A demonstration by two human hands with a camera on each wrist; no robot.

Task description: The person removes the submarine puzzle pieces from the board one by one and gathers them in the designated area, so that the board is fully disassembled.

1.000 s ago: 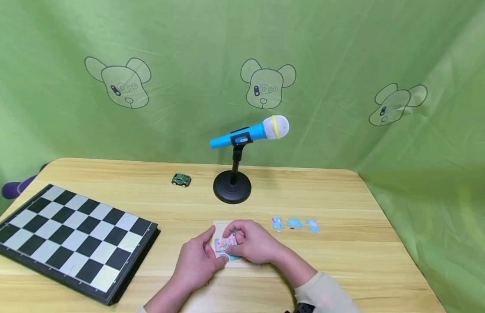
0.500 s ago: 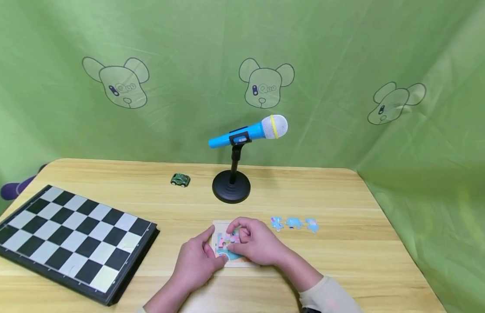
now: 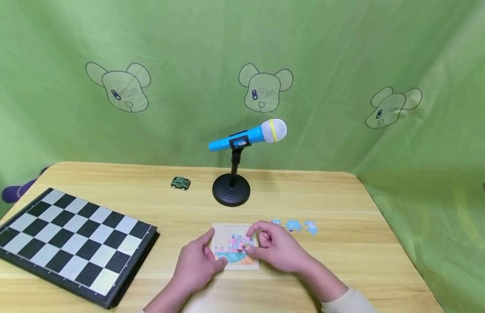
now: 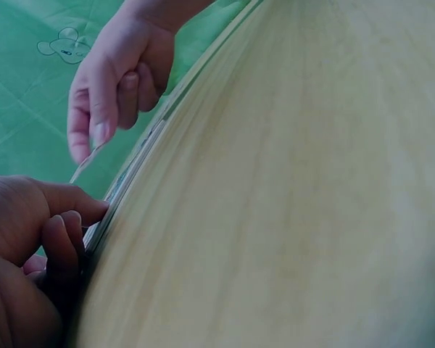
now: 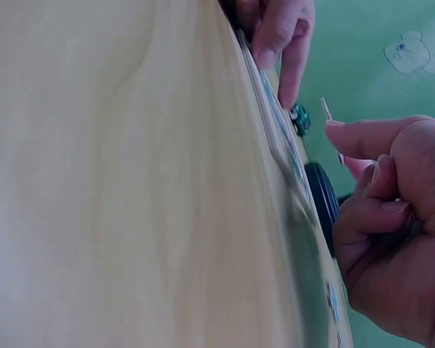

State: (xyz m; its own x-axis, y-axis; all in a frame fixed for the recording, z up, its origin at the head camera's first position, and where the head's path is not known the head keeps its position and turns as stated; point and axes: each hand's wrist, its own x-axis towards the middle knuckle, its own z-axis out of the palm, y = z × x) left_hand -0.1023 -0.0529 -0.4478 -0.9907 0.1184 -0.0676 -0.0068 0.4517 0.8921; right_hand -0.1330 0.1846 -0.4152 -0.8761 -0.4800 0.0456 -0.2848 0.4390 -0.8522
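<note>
A small jigsaw tray (image 3: 220, 234) with a pale frame lies flat at the front of the table. Assembled pieces (image 3: 235, 257) in pink, teal and orange cover its lower and middle part. My left hand (image 3: 197, 263) grips the tray's left side, thumb on the near left corner and index finger along the left edge. Over the right half, my right hand (image 3: 280, 248) pinches a thin puzzle piece (image 5: 325, 109) between thumb and index finger, held tilted just above the tray. Its printed side is mostly hidden by the fingers. Beyond the right hand lie loose blue puzzle pieces (image 3: 293, 225).
A black-and-white chessboard (image 3: 75, 243) occupies the table's left side. Toward the back stand a green toy car (image 3: 181, 183) and a blue microphone (image 3: 242, 139) on a round black base (image 3: 231, 190). Green cloth (image 3: 187, 87) hangs behind the wooden table (image 3: 324, 269).
My right hand has moved right across the tray with the pinched piece, uncovering more of the assembled picture. The left hand keeps its hold. The head view has tilted slightly.
</note>
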